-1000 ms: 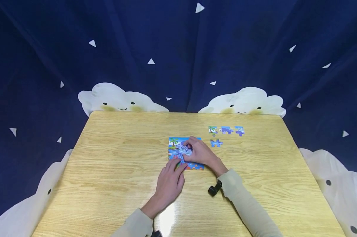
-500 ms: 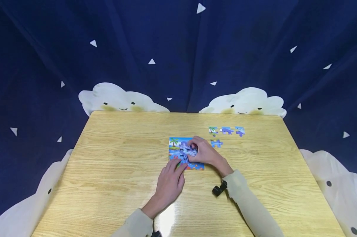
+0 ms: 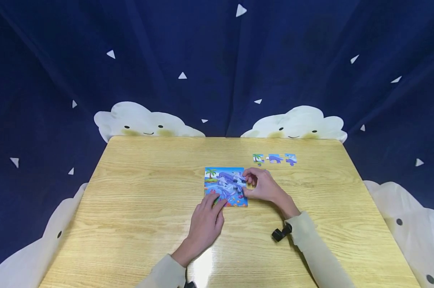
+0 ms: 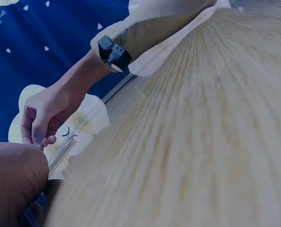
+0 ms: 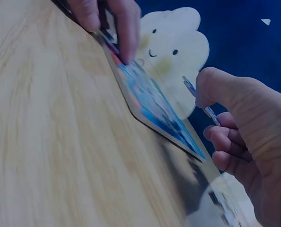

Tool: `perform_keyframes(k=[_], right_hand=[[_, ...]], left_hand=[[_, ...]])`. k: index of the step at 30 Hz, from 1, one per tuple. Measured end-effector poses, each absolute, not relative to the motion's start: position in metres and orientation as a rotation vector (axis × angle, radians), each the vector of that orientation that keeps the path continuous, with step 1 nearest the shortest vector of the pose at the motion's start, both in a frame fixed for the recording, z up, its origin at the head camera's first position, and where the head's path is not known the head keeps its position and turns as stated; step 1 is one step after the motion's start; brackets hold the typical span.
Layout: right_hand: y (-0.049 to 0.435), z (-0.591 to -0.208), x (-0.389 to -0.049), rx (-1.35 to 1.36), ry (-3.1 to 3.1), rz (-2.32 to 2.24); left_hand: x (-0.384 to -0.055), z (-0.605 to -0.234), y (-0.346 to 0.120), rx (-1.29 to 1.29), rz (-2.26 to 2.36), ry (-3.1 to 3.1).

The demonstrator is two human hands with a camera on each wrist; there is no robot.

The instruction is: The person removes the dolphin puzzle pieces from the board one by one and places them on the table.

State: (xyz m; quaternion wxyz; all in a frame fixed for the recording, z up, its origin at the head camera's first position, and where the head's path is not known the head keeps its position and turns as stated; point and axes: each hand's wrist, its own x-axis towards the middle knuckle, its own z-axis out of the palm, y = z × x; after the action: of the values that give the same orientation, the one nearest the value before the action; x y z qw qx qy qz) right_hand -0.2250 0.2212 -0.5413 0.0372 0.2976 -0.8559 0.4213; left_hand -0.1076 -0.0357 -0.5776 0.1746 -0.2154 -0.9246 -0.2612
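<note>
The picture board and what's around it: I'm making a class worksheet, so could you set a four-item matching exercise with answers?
Things
1. Left hand
2. Right hand
3. Palm-tree piece
4. Backdrop

Places, colours, states
A. Pinching a puzzle piece
B. Left end of the row of loose pieces, in the head view
C. Dark blue with white triangles
D. Touching the picture board

Pairs: 1-D, 2-A, 3-B, 4-C
</note>
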Motion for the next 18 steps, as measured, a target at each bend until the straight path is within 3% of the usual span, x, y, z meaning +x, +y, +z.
perform_keyframes(k=[18], right_hand=[[0.312,-0.533,-0.226,0.589,-2.754,1.202]], left_hand=[[-0.107,-0.577,-0.036,-0.611,-0.760,-2.624]])
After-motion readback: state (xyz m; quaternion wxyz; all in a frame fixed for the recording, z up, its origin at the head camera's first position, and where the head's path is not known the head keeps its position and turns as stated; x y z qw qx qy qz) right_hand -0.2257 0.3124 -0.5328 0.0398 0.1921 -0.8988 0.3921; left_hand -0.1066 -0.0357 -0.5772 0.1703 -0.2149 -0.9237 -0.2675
